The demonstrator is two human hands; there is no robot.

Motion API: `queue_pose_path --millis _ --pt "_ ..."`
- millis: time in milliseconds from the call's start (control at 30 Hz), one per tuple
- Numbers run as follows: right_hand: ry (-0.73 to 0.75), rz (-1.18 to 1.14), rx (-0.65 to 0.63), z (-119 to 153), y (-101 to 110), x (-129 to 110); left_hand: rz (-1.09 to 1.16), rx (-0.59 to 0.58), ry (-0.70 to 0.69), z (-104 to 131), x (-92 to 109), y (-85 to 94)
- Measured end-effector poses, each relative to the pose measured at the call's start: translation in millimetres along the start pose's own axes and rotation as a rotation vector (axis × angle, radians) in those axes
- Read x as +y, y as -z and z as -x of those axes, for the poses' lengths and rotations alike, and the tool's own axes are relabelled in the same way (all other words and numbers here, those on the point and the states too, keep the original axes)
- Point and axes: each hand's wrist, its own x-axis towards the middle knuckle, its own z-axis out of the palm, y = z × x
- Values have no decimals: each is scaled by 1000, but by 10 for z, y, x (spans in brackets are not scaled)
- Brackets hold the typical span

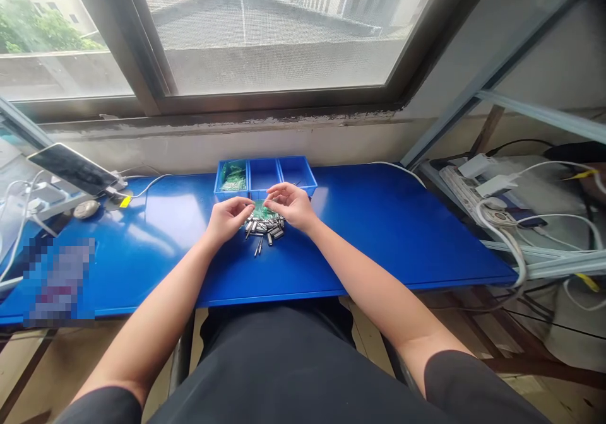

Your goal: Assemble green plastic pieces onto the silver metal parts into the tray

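Observation:
Both of my hands work over a small heap of metal parts (277, 231) on the blue table. My left hand (228, 219) is closed, thumb and fingers pinched at the heap's left side. At its right side my right hand (296, 207) has thumb and forefinger brought together, the other fingers curled. Between the fingertips shows a piece of thin green see-through material (261, 211); whether it is held or lies behind them I cannot tell. The parts are short dark and silvery cylinders, with a few slim pins (258, 247) nearer me. Anything inside the pinches is too small to make out.
Behind my hands stands a blue three-compartment bin (279, 192); its left compartment holds green see-through material (233, 176). A propped phone (71, 168) with cables and a pale mouse-like object (86, 209) are at left. A power strip (478, 190) with white plugs sits right, beyond the table (379, 235).

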Motion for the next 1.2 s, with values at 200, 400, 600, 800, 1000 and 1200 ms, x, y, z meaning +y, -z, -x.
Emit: queue_pose_path --millis 200,400,600,800,1000,1200 --pt "-21 87 -1 -18 32 93 62 5 14 -10 -36 8" --pt "-18 200 39 -5 32 69 85 20 35 -16 -18 21" --pt "23 268 52 -9 52 5 115 0 55 -1 18 20" --pt "-38 235 28 20 30 -39 111 49 45 -5 49 37" --pt "-21 233 21 26 20 -67 46 90 14 -19 8 34" --pt "-1 304 18 17 44 -31 -71 124 -13 -16 -22 -2"
